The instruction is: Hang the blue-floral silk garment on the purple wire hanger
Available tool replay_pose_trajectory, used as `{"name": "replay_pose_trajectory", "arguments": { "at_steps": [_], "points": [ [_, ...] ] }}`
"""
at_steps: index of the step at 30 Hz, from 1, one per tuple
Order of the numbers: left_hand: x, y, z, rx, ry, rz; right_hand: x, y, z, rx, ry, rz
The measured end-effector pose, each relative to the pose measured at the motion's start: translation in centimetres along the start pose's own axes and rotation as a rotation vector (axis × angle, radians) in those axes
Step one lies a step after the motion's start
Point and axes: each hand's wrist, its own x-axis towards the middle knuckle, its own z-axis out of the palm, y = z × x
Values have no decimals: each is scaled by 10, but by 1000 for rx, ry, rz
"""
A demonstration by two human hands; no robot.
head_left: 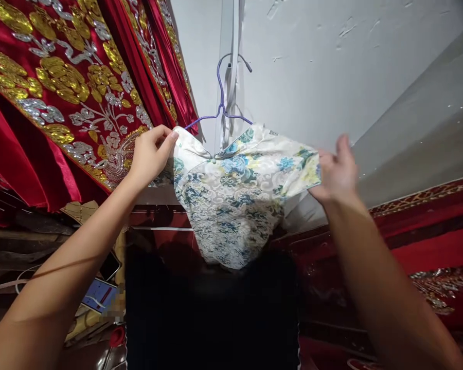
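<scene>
A white dress point(235, 205) with blue, green and yellow flowers hangs from a purple hanger point(221, 97) in the head view. My left hand point(153, 151) pinches its shoulder edge between thumb and fingers, near the hanger's left end. Over on the other side, my right hand point(340, 172) is at the end of the outstretched short sleeve. The thumb stands up, apart from the fingers, which are partly hidden behind or inside the sleeve; the hand is slightly blurred. The hanger's hook is up by a pale strip, and the dress's left sleeve opening faces my left hand.
Red cloth with gold and silver sequin flowers point(61, 82) hangs at left. Behind the dress is a white wall point(293, 67). A lit phone point(100, 294) lies low at left on a bamboo-like frame. More red cloth point(440, 246) is at right.
</scene>
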Motion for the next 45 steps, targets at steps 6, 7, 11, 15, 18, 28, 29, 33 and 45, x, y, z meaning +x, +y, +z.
{"name": "replay_pose_trajectory", "arguments": {
  "at_steps": [6, 7, 11, 15, 18, 28, 29, 33, 45],
  "points": [
    [21, 8, -6, 19, 103, 22, 6, -41, -3, 332, 72, 64],
    [26, 9, -8, 28, 109, 23, 12, -52, 1, 335, 117, 33],
    [38, 15, -17, 75, 78, 45, 26, -81, 23, 343, 176, -86],
    [29, 12, -17, 70, -57, 75, 3, -87, 39, 309, 50, -165],
    [15, 9, -10, 1, -168, 79, -23, -88, 38, 289, -224, -45],
    [-31, 83, 35, -845, -693, 212, -39, -41, 66, 111, -568, -198],
    [-37, 94, 40, -903, -768, 224, -41, -34, 71, 89, -582, -269],
    [-46, 126, 42, -933, -825, 194, -49, -14, 66, 9, -427, -281],
    [44, 79, 40, -296, -433, 33, -19, -14, -22, -11, 2, 35]
  ]
}}
